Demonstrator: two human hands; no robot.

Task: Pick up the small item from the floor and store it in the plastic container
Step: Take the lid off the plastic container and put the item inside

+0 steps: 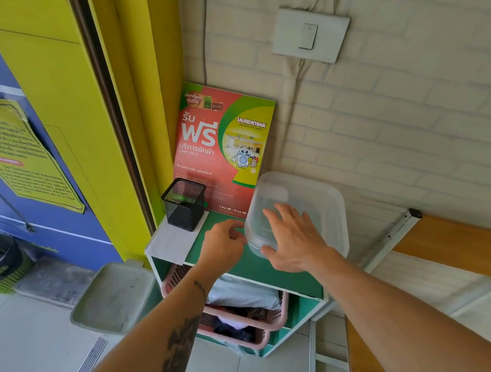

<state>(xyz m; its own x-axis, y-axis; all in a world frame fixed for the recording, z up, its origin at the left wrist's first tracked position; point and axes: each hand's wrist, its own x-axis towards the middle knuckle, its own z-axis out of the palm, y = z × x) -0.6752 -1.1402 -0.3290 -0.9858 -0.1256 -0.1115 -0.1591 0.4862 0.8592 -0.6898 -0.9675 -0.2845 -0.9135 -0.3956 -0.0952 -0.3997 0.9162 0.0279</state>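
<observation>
While both arms reach forward over a small green shelf unit, the right hand lies spread on the near side of a clear plastic container that stands on the unit's top, at its right end by the white brick wall. Its fingers are wide apart and flat against the lidded top, with the thumb pressed low on the container's front edge. The left hand hovers just beside the container's left corner, its fingers curled narrow toward the palm, the tips drawn together (whether they pinch anything cannot be told, since the fingertips face away from the camera). The small item of the task cannot be made out anywhere, neither in a hand, nor on the floor, nor through the cloudy container wall.

Behind the hands, a red and green laundry poster leans upright in the corner, its foot on the shelf top. A black mesh pen cup stands at the left rear of the top, partly on a sheet of white paper that covers the left end. Below, in the unit's open compartment, a pink basket holds crumpled clothes. A grey bin sits on the tiled floor just left of the unit. On the wall above is a light switch, and at the right a wooden desk edge juts in.
</observation>
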